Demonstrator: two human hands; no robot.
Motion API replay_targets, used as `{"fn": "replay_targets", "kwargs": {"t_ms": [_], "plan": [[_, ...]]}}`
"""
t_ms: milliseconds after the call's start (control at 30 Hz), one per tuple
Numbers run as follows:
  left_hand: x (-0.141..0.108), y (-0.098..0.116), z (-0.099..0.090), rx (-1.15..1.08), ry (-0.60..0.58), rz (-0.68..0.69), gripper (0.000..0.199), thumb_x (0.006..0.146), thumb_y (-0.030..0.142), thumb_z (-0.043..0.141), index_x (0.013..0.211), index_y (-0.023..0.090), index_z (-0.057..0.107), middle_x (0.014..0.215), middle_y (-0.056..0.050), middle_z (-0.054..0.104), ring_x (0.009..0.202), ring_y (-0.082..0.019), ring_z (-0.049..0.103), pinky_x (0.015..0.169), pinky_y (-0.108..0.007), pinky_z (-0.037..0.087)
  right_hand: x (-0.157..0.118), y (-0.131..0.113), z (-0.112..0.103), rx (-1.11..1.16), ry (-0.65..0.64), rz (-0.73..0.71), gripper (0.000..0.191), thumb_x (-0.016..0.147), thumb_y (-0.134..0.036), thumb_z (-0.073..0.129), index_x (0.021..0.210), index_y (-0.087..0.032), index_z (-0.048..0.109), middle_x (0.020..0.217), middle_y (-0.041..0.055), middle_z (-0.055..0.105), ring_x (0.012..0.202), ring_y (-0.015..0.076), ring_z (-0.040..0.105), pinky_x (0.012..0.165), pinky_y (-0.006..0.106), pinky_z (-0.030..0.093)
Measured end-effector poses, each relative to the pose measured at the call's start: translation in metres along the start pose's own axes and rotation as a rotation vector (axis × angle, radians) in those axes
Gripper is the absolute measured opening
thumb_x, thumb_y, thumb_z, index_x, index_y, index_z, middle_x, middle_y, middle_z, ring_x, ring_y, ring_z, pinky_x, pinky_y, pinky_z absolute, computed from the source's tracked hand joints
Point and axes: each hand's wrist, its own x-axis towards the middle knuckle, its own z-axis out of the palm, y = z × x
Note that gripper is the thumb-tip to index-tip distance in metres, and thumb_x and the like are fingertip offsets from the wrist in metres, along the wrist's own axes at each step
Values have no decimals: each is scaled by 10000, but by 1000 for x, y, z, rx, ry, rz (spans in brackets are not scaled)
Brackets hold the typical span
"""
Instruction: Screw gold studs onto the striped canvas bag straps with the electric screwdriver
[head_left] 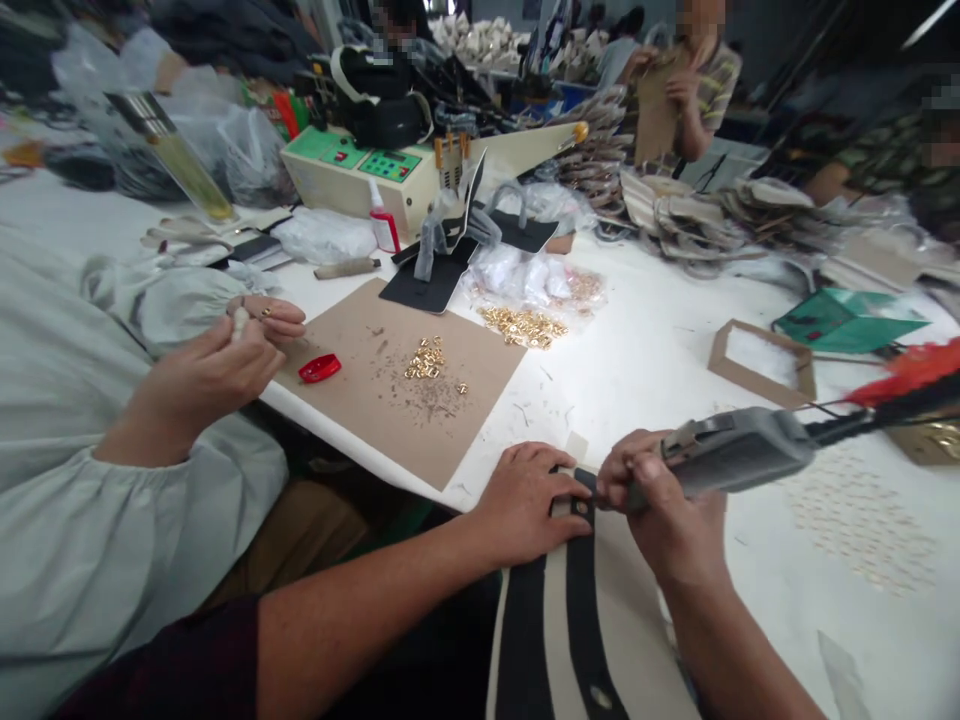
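Observation:
A beige panel (637,620) with black straps hangs over the near table edge. On one strap (582,600) there are round metal fittings. My left hand (529,505) lies on the top of the panel, fingers spread, with thumb and forefinger on either side of a metal fitting (582,508). My right hand (664,500) is wrapped round a grey hand-held power tool (739,450), whose front end points at the strap beside my left fingertips. The tool's tip is hidden by my fingers.
To the left, a co-worker's hands (217,365) hold small parts over a brown sheet (390,430) with gold pieces (426,358) and a red dish (320,368). Farther back are a green-topped machine (360,165), more gold pieces (525,327) and a cardboard frame (761,362).

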Motion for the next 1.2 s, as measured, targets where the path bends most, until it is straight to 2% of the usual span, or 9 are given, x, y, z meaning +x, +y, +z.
{"fn": "replay_targets", "kwargs": {"t_ms": [133, 267, 400, 533, 633, 767, 867, 1067, 1200], "plan": [[2, 2, 0, 23, 14, 15, 376, 800, 505, 760, 1143, 352, 774, 1429, 9, 629, 1379, -240, 515, 1236, -507, 375, -22, -42, -16, 126, 300, -46, 275, 878, -421, 738, 889, -185, 596, 704, -20, 569, 537, 125, 548, 509, 289, 477], [-5, 8, -12, -1, 59, 12, 385, 867, 413, 682, 1218, 277, 761, 1468, -38, 617, 1452, -252, 462, 1298, -507, 351, -72, -54, -66, -238, 549, 234, 490, 781, -559, 795, 1001, -154, 629, 720, 21, 636, 603, 178, 597, 497, 289, 457], [-42, 5, -32, -57, 102, 18, 415, 988, 273, 406, 1218, 253, 752, 1435, -43, 644, 1395, -175, 550, 1294, -440, 414, -121, -35, -115, -533, 510, 563, 596, 774, -686, 707, 1047, -159, 649, 849, 85, 734, 791, 263, 684, 670, 379, 535], [-94, 3, -43, -38, -100, 78, 452, 953, 339, 531, 1391, 372, 636, 1551, 7, 551, 1471, -186, 512, 1313, -424, 408, -147, -20, -133, -713, 473, 568, 607, 749, -719, 641, 1042, -187, 668, 966, 94, 756, 957, 313, 691, 877, 449, 531], [-109, 17, -41, -19, -146, 78, 515, 888, 423, 652, 1400, 374, 632, 1562, -1, 541, 1518, -227, 463, 1345, -469, 344, -156, -16, -131, -761, 544, 500, 689, 736, -699, 644, 1181, -173, 679, 1088, 127, 753, 1048, 340, 693, 943, 463, 531], [-81, 42, -36, -235, 16, 21, 415, 915, 534, 593, 1164, 258, 778, 1352, -57, 706, 1351, -255, 611, 1264, -434, 431, -165, -10, -127, -644, 605, 461, 914, 719, -672, 696, 1452, -144, 557, 1316, 170, 686, 1209, 361, 663, 1021, 463, 535], [-44, 56, -41, -543, 160, -118, 480, 854, 566, 679, 1165, 216, 782, 1256, -51, 754, 1256, -267, 664, 1195, -384, 474, -177, -7, -130, -478, 662, 396, 1022, 754, -688, 700, 1578, -162, 400, 1472, 178, 583, 1296, 345, 621, 1084, 451, 516], [20, 62, -61, -877, 296, -190, 665, 693, 588, 825, 1165, 126, 751, 1114, -106, 791, 936, -191, 729, 879, -277, 577, -200, -33, -126, -590, 911, 278, 845, 775, -712, 680, 1450, -221, 551, 1395, 128, 641, 1201, 360, 659, 1085, 551, 483], [36, 68, -77, -966, 388, -223, 722, 662, 586, 842, 1199, 123, 708, 1070, -109, 793, 763, -138, 703, 684, -224, 556, -200, -58, -108, -668, 939, 202, 725, 805, -701, 647, 1385, -267, 598, 1323, 81, 680, 1145, 325, 679, 1026, 513, 496]]}}
